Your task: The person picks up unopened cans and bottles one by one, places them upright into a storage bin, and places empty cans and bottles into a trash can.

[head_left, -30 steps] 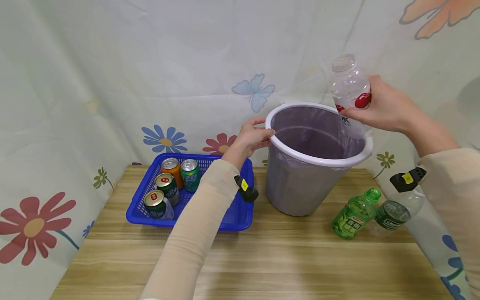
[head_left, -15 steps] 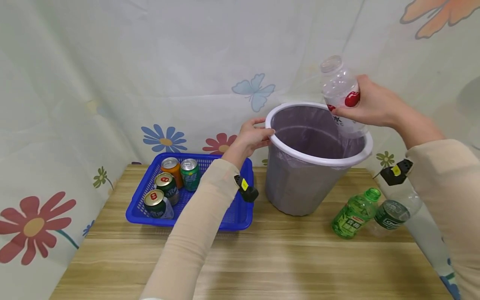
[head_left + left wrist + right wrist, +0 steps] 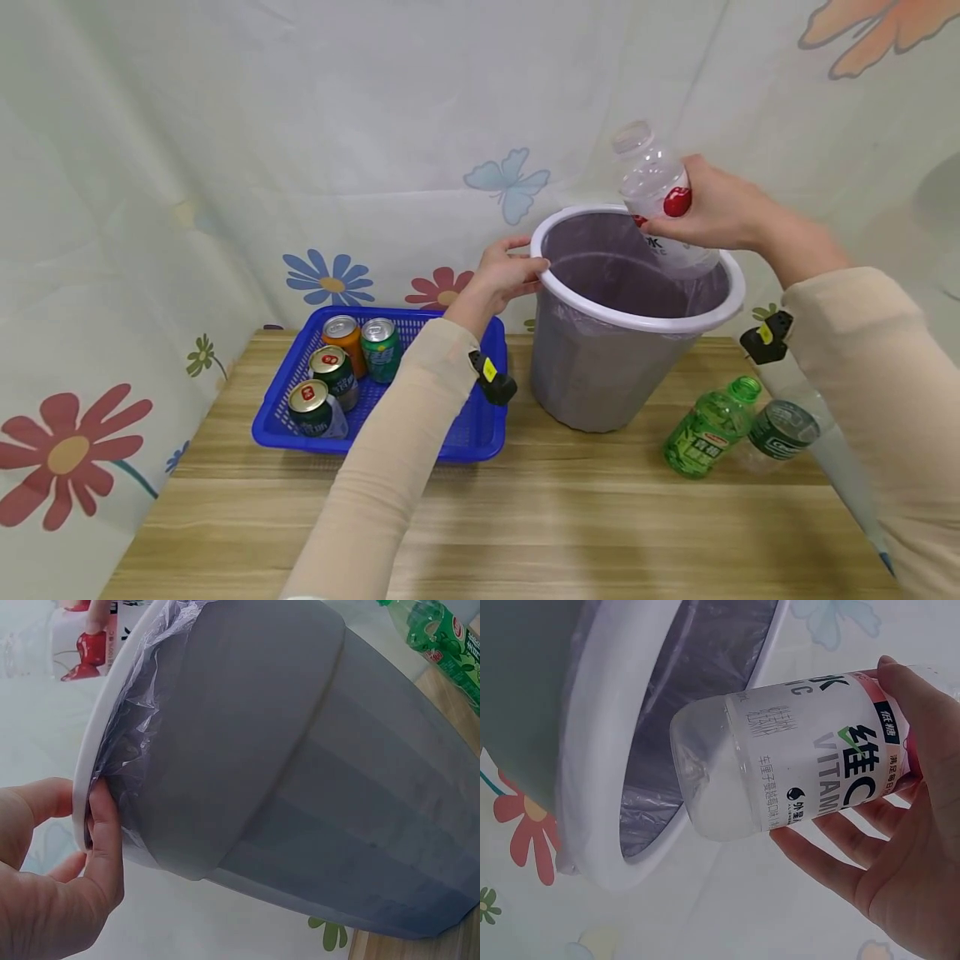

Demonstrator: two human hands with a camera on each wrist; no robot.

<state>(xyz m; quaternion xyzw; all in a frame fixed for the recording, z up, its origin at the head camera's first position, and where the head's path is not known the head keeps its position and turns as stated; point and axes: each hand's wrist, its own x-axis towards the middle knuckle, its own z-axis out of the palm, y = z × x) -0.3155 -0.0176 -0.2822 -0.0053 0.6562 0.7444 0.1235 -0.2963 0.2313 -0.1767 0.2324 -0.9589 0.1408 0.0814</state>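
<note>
My right hand (image 3: 723, 208) grips a clear plastic bottle (image 3: 652, 177) with a white label and red cherries. The bottle tilts over the mouth of a grey trash bin (image 3: 600, 367), its base toward the opening in the right wrist view. Thumb and fingers of my left hand (image 3: 506, 273) pinch the bin's white rim (image 3: 94, 739) on its left side. A thin purplish plastic liner (image 3: 139, 724) is folded over the edge. Most of the bin's inside bottom is hidden in the head view.
A blue plastic basket (image 3: 480, 429) at the left holds several drink cans (image 3: 381, 350). Right of the bin, a green bottle (image 3: 712, 425) and a clear bottle with a dark green label (image 3: 783, 429) rest on the wooden table (image 3: 540, 517). A patterned curtain hangs behind.
Holding the cherry bottle, my right hand has moved left across the bin's opening. My left hand stays on the rim, and the bin has not moved.
</note>
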